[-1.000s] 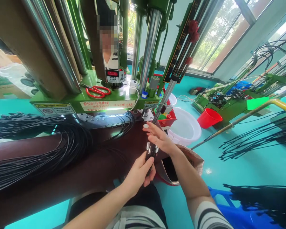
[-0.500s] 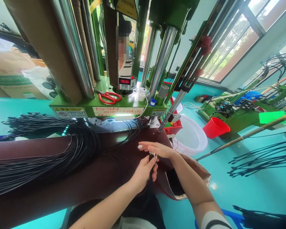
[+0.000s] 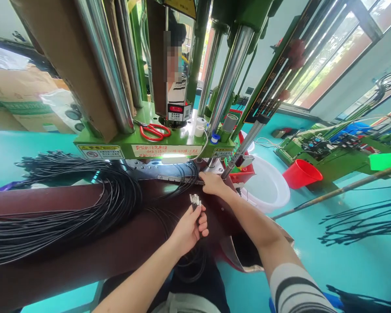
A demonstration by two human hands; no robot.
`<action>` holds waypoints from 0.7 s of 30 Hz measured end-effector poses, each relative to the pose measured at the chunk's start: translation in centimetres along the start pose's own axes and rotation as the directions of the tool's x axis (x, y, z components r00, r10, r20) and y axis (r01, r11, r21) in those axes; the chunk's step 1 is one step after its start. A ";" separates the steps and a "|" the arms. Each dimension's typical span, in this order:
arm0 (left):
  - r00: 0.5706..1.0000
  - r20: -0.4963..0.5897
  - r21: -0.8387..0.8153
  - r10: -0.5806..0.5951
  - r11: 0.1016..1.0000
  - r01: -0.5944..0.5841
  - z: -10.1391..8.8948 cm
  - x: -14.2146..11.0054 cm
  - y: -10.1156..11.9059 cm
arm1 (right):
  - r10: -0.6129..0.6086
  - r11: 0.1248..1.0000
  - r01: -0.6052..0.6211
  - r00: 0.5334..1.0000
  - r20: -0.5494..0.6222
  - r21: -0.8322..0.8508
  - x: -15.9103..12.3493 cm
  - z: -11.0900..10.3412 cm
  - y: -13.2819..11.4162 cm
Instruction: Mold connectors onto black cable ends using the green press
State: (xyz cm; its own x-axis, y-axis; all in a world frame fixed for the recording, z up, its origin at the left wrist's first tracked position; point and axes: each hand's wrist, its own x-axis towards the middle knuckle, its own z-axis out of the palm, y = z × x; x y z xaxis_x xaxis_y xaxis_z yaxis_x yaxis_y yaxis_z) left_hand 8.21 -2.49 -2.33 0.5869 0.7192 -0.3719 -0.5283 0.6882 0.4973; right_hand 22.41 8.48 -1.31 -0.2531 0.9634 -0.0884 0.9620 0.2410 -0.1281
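My left hand (image 3: 189,227) grips a small bunch of black cables with silver plug ends (image 3: 195,200) pointing up, over the dark brown table (image 3: 84,248). My right hand (image 3: 212,183) reaches forward to the metal mould plate (image 3: 169,174) at the base of the green press machine (image 3: 156,141); its fingers rest on the plate's edge by black cables looped there, and whether it pinches one is unclear. A thick bundle of black cables (image 3: 61,213) lies across the table to the left.
Red scissors (image 3: 154,130) and small white rolls (image 3: 200,126) lie on the press's green ledge. A white basin (image 3: 267,187) and a red bucket (image 3: 302,174) stand on the teal floor at right. A person stands behind the press columns. More cables lie on the floor at right.
My right hand left the plug bunch and moved forward to the mould plate. My left hand stayed, still holding the plugs. The view shifted closer to the press.
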 end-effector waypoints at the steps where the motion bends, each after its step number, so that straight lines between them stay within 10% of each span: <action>1: 1.000 -0.006 0.023 -0.003 1.000 0.003 0.1 0.0 0.0 | -0.018 0.999 0.017 0.999 0.047 0.028 -0.9 -0.3 0.1; 7: 0.996 -0.014 0.187 0.091 0.979 -0.086 0.2 0.8 -0.3 | 0.040 0.859 -0.185 0.954 0.297 0.477 -8.3 -0.2 1.2; 10: 0.993 -0.036 0.265 0.113 0.959 -0.100 0.3 1.8 -0.9 | 0.140 0.366 -0.388 0.922 0.362 0.846 -11.6 1.0 0.9; 14: 0.991 -0.021 0.415 0.131 0.903 -0.111 0.9 2.7 -1.7 | 0.274 -0.093 -0.232 0.929 0.249 0.968 -13.5 2.1 -0.1; 21: 0.989 0.007 0.566 0.151 0.814 -0.128 2.0 2.9 -2.1 | 0.345 -0.163 -0.082 0.929 0.134 0.983 -13.6 3.4 -0.5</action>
State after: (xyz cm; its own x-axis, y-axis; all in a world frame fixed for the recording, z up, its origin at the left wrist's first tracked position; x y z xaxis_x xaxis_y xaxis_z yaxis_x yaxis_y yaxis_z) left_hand 12.29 -2.08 -2.87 0.5049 0.8141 -0.2870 -0.1578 0.4139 0.8965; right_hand 25.03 -5.09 -3.38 0.0828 0.9623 -0.2591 -0.2367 -0.2335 -0.9431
